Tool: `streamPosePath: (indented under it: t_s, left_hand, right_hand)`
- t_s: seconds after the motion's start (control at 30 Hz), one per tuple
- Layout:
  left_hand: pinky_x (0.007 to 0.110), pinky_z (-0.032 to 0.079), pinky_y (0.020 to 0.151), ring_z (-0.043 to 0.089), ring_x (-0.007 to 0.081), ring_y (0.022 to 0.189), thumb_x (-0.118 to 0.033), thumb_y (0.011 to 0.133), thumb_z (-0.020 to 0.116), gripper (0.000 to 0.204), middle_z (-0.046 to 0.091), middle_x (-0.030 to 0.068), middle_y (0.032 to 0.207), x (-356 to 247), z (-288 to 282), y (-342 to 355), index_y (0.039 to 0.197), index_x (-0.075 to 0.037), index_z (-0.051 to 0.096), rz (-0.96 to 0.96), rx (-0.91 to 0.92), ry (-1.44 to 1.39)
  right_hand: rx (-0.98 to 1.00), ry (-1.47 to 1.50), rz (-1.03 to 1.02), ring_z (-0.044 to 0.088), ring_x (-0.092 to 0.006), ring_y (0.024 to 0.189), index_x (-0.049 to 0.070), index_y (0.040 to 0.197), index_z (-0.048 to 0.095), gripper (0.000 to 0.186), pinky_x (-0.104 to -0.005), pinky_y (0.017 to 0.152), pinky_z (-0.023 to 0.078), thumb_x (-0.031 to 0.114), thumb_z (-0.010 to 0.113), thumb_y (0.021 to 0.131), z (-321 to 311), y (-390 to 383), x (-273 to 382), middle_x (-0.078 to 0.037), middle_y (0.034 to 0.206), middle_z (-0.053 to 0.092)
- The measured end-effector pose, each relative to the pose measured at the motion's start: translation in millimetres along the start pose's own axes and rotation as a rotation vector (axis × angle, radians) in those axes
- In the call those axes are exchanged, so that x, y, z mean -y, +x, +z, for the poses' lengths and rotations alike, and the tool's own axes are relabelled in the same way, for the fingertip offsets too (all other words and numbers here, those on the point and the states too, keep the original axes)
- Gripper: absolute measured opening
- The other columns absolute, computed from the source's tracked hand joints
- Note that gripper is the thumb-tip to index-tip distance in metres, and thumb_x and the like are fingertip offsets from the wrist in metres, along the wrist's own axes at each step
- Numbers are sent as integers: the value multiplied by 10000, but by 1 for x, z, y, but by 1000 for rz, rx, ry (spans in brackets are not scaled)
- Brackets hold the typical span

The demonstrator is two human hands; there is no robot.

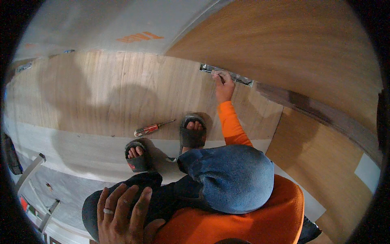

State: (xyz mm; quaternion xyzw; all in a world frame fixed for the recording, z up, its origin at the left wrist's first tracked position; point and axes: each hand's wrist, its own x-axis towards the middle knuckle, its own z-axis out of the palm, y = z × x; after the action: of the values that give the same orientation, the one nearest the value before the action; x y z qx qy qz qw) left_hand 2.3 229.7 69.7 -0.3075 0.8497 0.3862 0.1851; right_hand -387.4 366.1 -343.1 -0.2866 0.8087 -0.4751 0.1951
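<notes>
My right hand (224,84), in an orange sleeve, reaches forward to the foot of a brown wood panel (276,40). Its thumb and fingers pinch together at a long metal fitting (239,78) set in a narrow slot beside the panel; whatever lies between the fingertips is too small to make out. My left hand (124,209), with a ring on one finger, rests on my dark-trousered knee, fingers apart and holding nothing. On the wood-grain board a screwdriver (148,129) with a red handle lies left of my foot, its tip to the right.
My feet, in dark slide sandals (193,134), stand at the board's near edge. A pale wall panel (101,28) with orange print rises at the back left. Another wood board (317,150) is at the right, and a metal ladder-like frame (30,175) at the lower left.
</notes>
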Motion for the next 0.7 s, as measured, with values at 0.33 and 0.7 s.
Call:
streamPosePath:
  t_s: [0.33,0.7]
  left_hand:
    - [633,386,1064,591,352,1189,-601,939,549,584,639,141,1205,15,26,-8,1309,-160,647,-5,-11,52]
    - [532,337,1123,523,364,1286,-318,893,676,557,587,147,1362,-2,1,-1,1395,-105,564,-11,9,10]
  right_hand:
    - [89,-373,-160,713,-213,905,92,1036,704,155,-334,819,544,197,696,922,10,11,16,-84,996,749]
    - [-1,-129,-106,708,-165,952,28,1029,666,116,-290,856,541,100,680,939,14,3,44,-92,1023,750]
